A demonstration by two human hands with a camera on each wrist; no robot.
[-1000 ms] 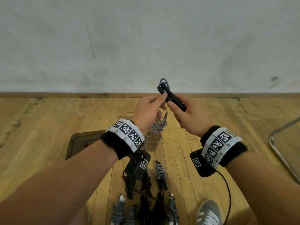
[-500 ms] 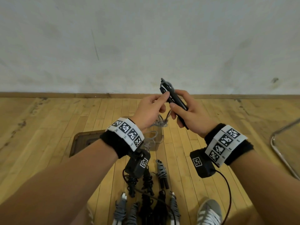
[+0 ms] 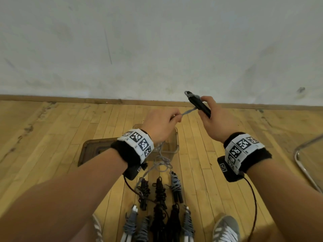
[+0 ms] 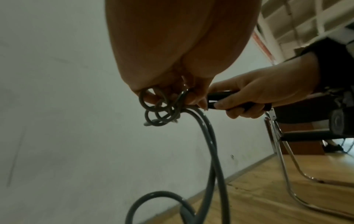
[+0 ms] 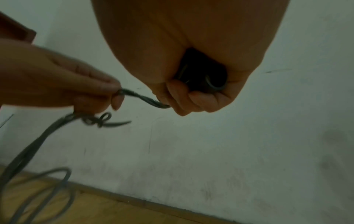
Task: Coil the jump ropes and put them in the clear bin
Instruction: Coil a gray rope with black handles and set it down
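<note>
My right hand (image 3: 208,112) grips the black handles (image 3: 199,106) of a grey jump rope, held up in front of the wall; the same handles (image 5: 203,78) show end-on in the right wrist view. My left hand (image 3: 172,117) pinches the grey cord (image 3: 188,111) a short way left of the handles, drawing it taut. From the left hand (image 4: 172,97) small loops hang, and the long cord (image 4: 208,145) trails down toward the floor. The clear bin (image 3: 174,142) stands on the floor below my left wrist, partly hidden.
Several coiled jump ropes (image 3: 160,191), black and grey, lie in rows on the wooden floor near my shoes (image 3: 225,229). A brown floor hatch (image 3: 92,149) sits left of the bin. A chrome chair frame (image 3: 304,165) stands at the right. The wall is close ahead.
My left hand has pulled away to the left from the handles, drawing the cord taut between the hands. The right hand has moved slightly right with the handles.
</note>
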